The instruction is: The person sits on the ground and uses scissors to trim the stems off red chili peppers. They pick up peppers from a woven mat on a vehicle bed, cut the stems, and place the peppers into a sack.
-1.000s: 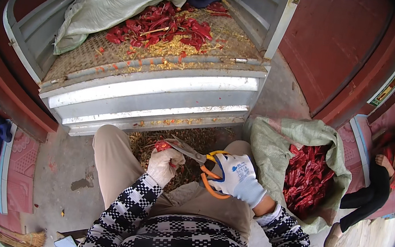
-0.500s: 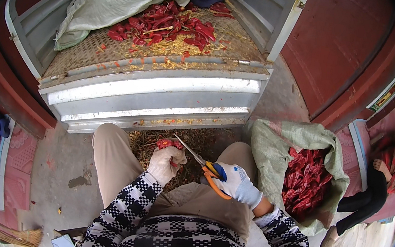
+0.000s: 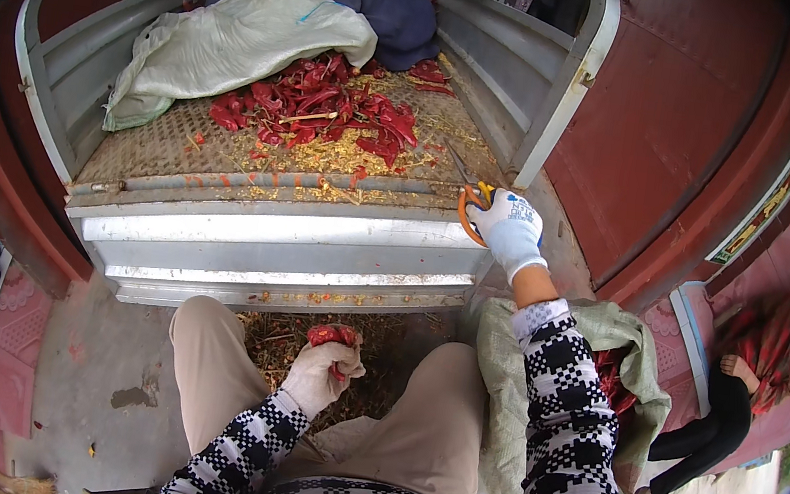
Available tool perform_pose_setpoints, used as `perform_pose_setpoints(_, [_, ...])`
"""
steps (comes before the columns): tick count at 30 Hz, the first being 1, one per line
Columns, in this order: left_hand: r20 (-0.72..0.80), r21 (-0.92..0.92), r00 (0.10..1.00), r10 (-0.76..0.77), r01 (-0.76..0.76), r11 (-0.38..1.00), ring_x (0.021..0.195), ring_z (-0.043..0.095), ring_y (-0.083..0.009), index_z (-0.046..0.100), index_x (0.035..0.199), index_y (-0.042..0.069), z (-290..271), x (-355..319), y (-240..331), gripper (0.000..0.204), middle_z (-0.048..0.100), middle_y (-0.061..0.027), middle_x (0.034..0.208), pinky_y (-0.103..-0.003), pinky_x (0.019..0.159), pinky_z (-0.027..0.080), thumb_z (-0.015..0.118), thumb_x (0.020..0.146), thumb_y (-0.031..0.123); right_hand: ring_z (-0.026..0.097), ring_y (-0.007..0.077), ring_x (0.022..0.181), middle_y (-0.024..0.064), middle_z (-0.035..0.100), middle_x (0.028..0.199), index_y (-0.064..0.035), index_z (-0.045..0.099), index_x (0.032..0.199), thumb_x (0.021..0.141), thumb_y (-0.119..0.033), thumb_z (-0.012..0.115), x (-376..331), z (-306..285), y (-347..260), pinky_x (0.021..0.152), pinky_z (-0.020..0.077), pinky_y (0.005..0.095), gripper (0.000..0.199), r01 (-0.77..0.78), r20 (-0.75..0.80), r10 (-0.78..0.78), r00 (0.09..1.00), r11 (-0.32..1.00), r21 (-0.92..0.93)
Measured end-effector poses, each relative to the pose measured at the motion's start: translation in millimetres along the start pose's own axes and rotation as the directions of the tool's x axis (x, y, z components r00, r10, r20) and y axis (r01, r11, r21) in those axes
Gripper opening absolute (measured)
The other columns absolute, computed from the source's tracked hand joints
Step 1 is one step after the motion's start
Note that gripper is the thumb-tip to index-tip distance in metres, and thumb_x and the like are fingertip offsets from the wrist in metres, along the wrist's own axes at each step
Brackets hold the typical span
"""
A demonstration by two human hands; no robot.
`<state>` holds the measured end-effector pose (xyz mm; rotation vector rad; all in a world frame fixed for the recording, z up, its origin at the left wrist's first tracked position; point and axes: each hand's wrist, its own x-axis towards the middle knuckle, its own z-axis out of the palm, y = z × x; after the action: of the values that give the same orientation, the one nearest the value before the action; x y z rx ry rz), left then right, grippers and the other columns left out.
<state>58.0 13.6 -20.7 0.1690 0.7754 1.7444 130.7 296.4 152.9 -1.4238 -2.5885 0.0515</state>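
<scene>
My left hand, in a pale glove, is closed round a dried red chili pepper between my knees. Out over the cargo bed's near right corner reaches my right hand, in a white and blue glove. It has hold of scissors with orange handles, whose blades point up and left across the bed; whether they touch it I cannot tell. Loose red chilies and yellow seeds lie on the bed, left of the scissors.
A white sack and dark blue cloth lie on the bed. A green woven sack of red chilies stands at my right, partly behind my forearm. Stems litter the ground below. A person sits at far right.
My right hand has carried the scissors away from the left hand, forward and right to the bed's edge. My left hand still grips a chili and sits slightly lower. The view has tilted up.
</scene>
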Motion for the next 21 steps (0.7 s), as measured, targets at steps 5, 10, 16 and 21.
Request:
perform_pose_setpoints(5, [0.024, -0.015, 1.0, 0.014, -0.014, 1.0, 0.059, 0.048, -0.0125, 0.057, 0.094, 0.004, -14, 0, 2, 0.017, 0.051, -0.0014, 0.066, -0.032, 0.074, 0.05, 0.058, 0.077, 0.003, 0.069, 0.0288, 0.097, 0.0129, 0.071, 0.105, -0.0112, 0.073, 0.103, 0.081, -0.04, 0.065, 79, 4, -14, 0.081, 0.0539, 0.0385, 0.037, -0.114, 0.061, 0.119, 0.991, 0.991, -0.076])
perform_pose_setpoints(10, [0.012, -0.01, 1.0, 0.027, -0.027, 1.0, 0.062, 0.052, -0.0137, 0.057, 0.1, 0.003, -17, 6, 7, 0.024, 0.054, -0.0023, 0.069, -0.033, 0.077, 0.051, 0.06, 0.076, 0.003, 0.068, 0.0293, 0.099, 0.0124, 0.071, 0.105, -0.0112, 0.072, 0.104, 0.082, -0.038, 0.067, 108, 8, -21, 0.082, 0.0538, 0.039, 0.035, -0.153, 0.029, 0.157, 0.987, 0.98, -0.124])
perform_pose_setpoints(16, [0.058, -0.051, 0.997, 0.054, -0.051, 0.997, 0.07, 0.059, -0.0165, 0.058, 0.102, 0.003, -20, 10, 9, 0.03, 0.059, -0.0043, 0.077, -0.034, 0.078, 0.052, 0.066, 0.073, 0.002, 0.065, 0.0299, 0.103, 0.0148, 0.067, 0.112, -0.0095, 0.067, 0.111, 0.087, -0.039, 0.059, 100, 12, -32, 0.086, 0.0517, 0.0395, 0.039, -0.001, -0.104, -0.011, 0.995, 0.993, -0.117])
perform_pose_setpoints(21, [0.103, -0.072, 0.991, 0.089, -0.082, 0.994, 0.077, 0.062, -0.0182, 0.052, 0.116, 0.002, -15, 15, 12, 0.04, 0.06, -0.0051, 0.086, -0.034, 0.079, 0.053, 0.064, 0.079, -0.002, 0.068, 0.0288, 0.084, 0.0173, 0.07, 0.09, -0.0019, 0.065, 0.112, 0.086, -0.034, 0.064, 9, 37, -44, 0.075, 0.0512, 0.0358, 0.041, 0.341, -0.21, -0.276, 0.938, 0.841, 0.419])
